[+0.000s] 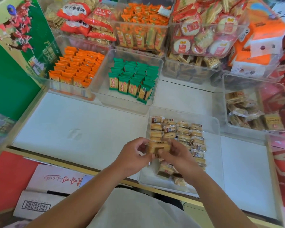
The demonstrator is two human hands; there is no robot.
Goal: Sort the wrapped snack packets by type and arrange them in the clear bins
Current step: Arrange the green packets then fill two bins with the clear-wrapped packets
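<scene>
Left hand (133, 155) and right hand (177, 155), fingers tight around one glossy rectangular tan packet (158, 145)

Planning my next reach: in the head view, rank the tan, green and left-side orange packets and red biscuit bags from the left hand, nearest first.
From left hand:
1. Tan packets, just right.
2. Green packets, straight ahead.
3. Orange packets, ahead left.
4. Red biscuit bags, back left.
</scene>
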